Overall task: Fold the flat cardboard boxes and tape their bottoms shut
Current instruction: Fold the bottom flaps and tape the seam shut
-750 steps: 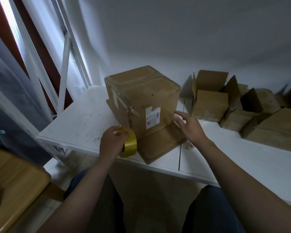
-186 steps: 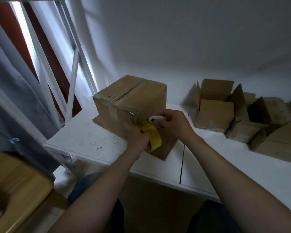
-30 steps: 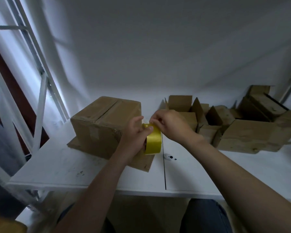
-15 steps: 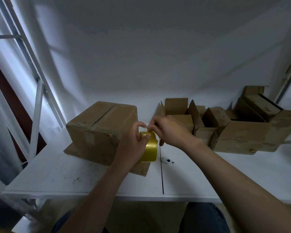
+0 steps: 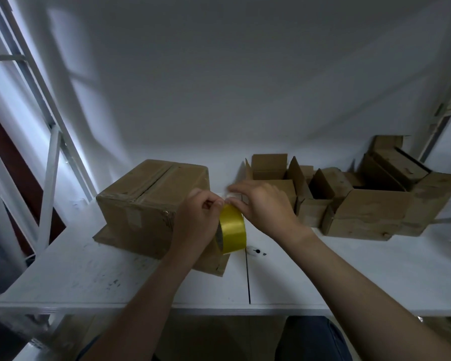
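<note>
Head view: the left hand (image 5: 196,223) grasps the yellow tape roll (image 5: 232,231), with its fingers curled round the roll's left face and its thumb tip on the roll's top edge. The roll stands on edge, held clear above the table (image 5: 89,277). The right hand (image 5: 267,207) lies over the top of the roll from the other side. Its fingers reach leftward past the left thumb, and its thumb is down at the roll's upper rim. The fingertips are blurred, so it cannot be told whether they pinch the tape's end or only touch it.

Just left of the left hand, partly behind it, stands a closed cardboard box (image 5: 146,204). A taped seam runs along its top, and it rests on a flat piece of cardboard (image 5: 214,265) whose corner juts out below the left wrist. Below the roll, between the two forearms, a small white object with a black dot (image 5: 256,251) lies on the table beside the seam between the two tabletops. Behind and to the right of the right hand sits a cluster of open cardboard boxes (image 5: 365,214) with their flaps standing up. Far to the left of the left hand is a white window frame (image 5: 47,183).
</note>
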A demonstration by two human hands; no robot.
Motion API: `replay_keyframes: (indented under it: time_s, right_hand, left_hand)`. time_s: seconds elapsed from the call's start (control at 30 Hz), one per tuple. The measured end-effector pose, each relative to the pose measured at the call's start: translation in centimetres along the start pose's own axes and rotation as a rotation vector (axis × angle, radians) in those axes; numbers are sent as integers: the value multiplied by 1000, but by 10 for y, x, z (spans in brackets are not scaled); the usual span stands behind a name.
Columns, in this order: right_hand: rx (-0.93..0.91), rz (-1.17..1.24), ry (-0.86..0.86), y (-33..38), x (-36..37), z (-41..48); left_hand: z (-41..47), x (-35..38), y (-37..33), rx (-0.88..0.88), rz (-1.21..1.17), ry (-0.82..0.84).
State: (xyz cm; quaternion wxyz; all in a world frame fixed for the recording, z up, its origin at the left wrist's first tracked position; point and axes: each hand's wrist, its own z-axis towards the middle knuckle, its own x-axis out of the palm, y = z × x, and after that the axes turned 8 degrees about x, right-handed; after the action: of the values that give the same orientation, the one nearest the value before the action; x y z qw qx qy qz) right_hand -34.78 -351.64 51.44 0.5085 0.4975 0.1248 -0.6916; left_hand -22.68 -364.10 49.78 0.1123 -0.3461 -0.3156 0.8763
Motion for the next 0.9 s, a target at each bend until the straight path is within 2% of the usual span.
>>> replay_keyframes:
  time_s: [0.1,0.23,0.47,0.63,0.7,0.8,0.9]
  right_hand:
    - [132,145,-57,-1,1,-4]
    - [63,208,-125,0,5,-13]
    - [70,209,-18,-1,5,-10]
    - [9,317,107,-3,1,-5]
    - [3,368,98,-4,1,-3]
    - [-19,368,16,-2,8,-2]
    - [-54,316,-79,-2,17,-2]
  left_hand:
    - [-2,0,-1,-22,-21,4]
    - [-7,0,3,-69,-89,12]
    - [-8,0,5,-48,-100,51]
    - [-10,-1,6,-3,-97,75]
    - [-10,-1,4,-8,-92,56]
    - [-13,-1,-2,-106,-167,1]
    - [-16,2,-5,-318,-304,68]
